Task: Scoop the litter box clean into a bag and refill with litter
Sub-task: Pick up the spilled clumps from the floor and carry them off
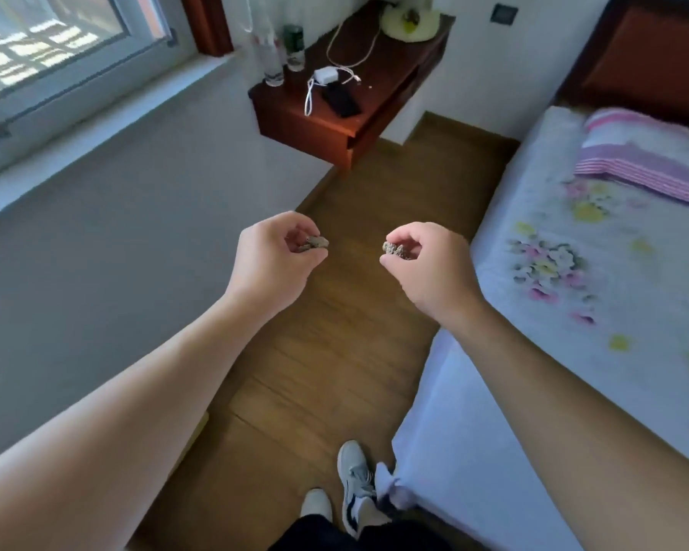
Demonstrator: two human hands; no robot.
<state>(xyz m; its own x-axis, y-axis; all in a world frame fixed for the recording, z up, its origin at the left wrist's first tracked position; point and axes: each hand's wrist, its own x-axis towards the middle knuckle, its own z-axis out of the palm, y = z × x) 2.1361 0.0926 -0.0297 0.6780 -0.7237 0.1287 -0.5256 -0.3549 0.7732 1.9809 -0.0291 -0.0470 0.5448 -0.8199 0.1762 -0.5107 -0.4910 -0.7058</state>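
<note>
The left grip (273, 260) pinches one small grey lump (317, 243) in curled fingers. The right grip (426, 264) pinches a second lump (398, 250) the same way. Both lumps are up in the air, near each other, over the wood floor (335, 351) beside the bed (573, 272).

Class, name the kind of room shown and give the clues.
Most likely a bedroom: a floral-covered bed, a striped pillow, and a wooden bedside table holding a charger.
</note>
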